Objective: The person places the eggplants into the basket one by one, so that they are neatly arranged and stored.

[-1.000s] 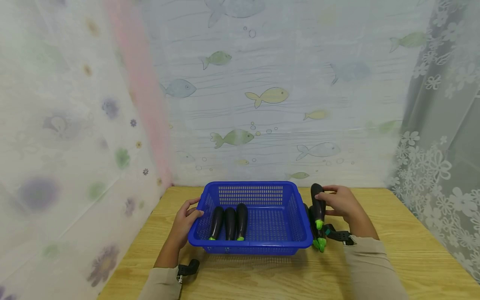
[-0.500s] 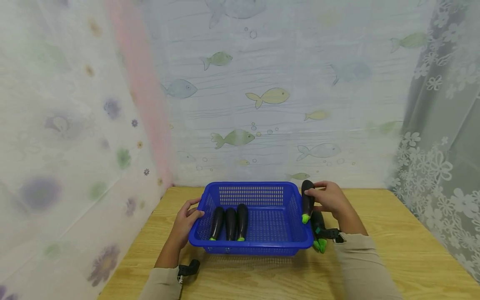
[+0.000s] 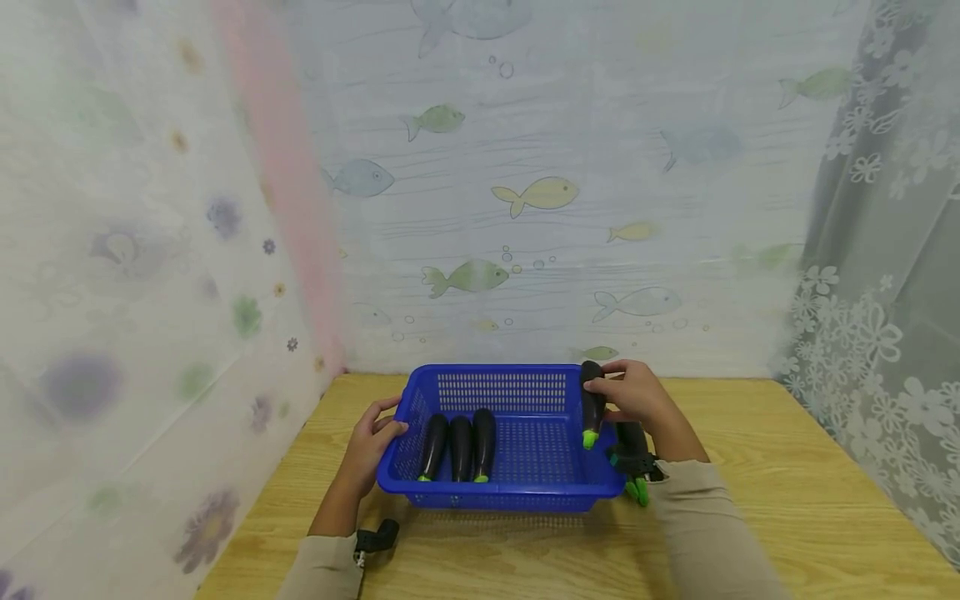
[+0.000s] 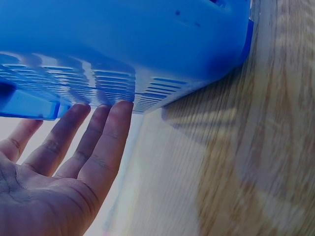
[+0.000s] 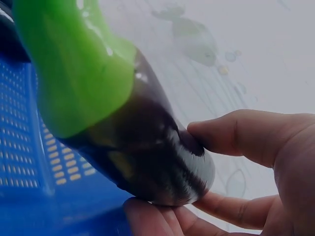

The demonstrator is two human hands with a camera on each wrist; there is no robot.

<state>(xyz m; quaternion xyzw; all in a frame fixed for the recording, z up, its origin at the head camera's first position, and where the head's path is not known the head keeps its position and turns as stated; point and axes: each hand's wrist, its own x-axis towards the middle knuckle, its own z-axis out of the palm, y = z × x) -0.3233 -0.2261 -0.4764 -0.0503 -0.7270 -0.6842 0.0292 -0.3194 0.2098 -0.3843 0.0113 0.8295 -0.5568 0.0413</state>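
Supporting surface [image 3: 795, 500]: wood-grain, beneath the blue basket [image 3: 517, 487].
Blue basket: upright, slotted walls.
Left grip [image 3: 371, 442]: fingers extended, fingertips touching the basket's outer left wall, thumb at the rim; not clenched.
Right grip [image 3: 637, 396]: thumb and fingers pinching 1 held eggplant [image 3: 592, 408] near its dark end.
Basketed eggplants [image 3: 461, 450]: 3, side by side, left half, stem ends toward the near side.
Outside eggplants [image 3: 638, 492]: beside the basket's right wall, partly hidden; count unclear.
Held eggplant: above the basket's right end, apart from the 3.
Green cap [image 5: 74, 69]: glossy, at the near end.
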